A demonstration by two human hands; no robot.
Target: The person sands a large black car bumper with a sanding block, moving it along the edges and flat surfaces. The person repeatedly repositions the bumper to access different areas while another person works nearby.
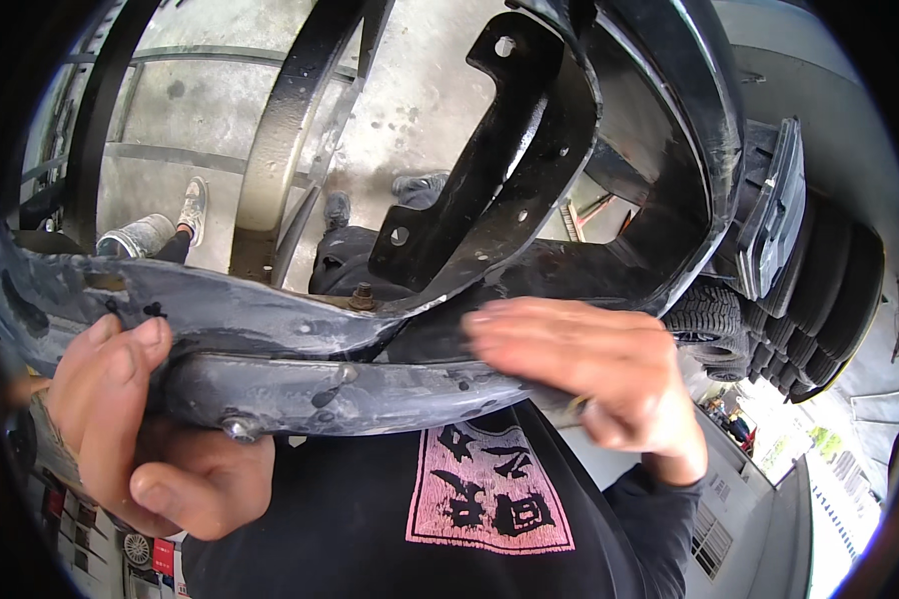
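A long curved vehicle part, like a bumper point(260, 384), crosses in front of my black shirt, its dark surface patchy with grey dusty marks. My left hand point(165, 439) grips its left end, two fingers over the face and the thumb below, beside a bolt point(240, 427). My right hand point(599, 364) lies across the right half, fingers together and fingertips blurred. A dark flat sheet point(430, 334) shows under and ahead of those fingers; its kind is hard to make out. Behind rises a black bracket point(469, 160) with holes, near a rusty bolt point(363, 296).
Dark metal stand bars point(290, 130) rise at the far left. Another person's shoe point(194, 212) stands by a white bucket point(142, 236) on the concrete floor point(410, 80). Several tyres point(709, 314) are stacked at the right, next to a dark plastic piece point(769, 215).
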